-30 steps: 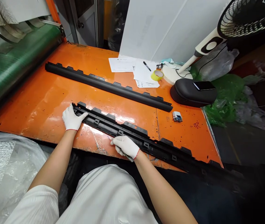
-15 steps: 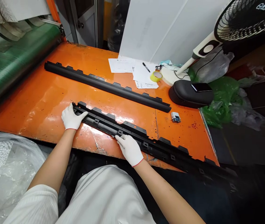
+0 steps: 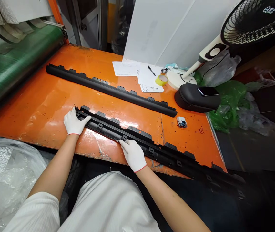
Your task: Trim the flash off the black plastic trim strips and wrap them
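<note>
A long black plastic trim strip lies slantwise along the near side of the orange table, its clip-lined inner face up. Its right end reaches past the table's edge into shadow. Gloved in white, my left hand is closed around the strip's left end, thumb on top. My right hand, also in a white glove, pinches the near edge beside a square clip hole. Farther back rests a second black trim strip, smooth side towards me, touched by neither hand.
The orange table meets a green conveyor belt at left. Papers, yellow tape, a small grey-white object, a black case with a phone and a fan stand right. Bubble wrap bulges at lower left.
Both hands keep their hold on the near strip in almost the same place. The right forearm has shifted very slightly left; the strips lie as before.
</note>
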Demonstrator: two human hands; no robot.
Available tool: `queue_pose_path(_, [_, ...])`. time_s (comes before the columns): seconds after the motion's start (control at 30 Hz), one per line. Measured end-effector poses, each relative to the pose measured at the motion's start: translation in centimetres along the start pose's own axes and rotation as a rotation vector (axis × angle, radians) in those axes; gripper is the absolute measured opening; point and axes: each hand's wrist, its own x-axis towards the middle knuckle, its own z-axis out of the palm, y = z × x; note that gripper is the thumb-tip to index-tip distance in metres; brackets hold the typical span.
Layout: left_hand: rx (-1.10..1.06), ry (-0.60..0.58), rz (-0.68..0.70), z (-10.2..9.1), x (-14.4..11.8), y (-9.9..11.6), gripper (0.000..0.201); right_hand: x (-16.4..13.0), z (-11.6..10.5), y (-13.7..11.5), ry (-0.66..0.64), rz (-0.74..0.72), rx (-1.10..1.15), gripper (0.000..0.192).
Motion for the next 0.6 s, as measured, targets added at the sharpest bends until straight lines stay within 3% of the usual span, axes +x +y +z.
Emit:
queue_pose_path(0.4, [0.004, -0.008, -0.003, 0.1, 0.2, -0.2, 0.111, 0.9, -0.9, -1.2, -0.065, 0.056, 0.039, 0.041])
queue_pose_path(0.6, [0.013, 0.0, -0.003, 0.1, 0.0, -0.1, 0.11, 0.6, -1.2, 0.4, -0.036, 0.135, 0.132, 0.04])
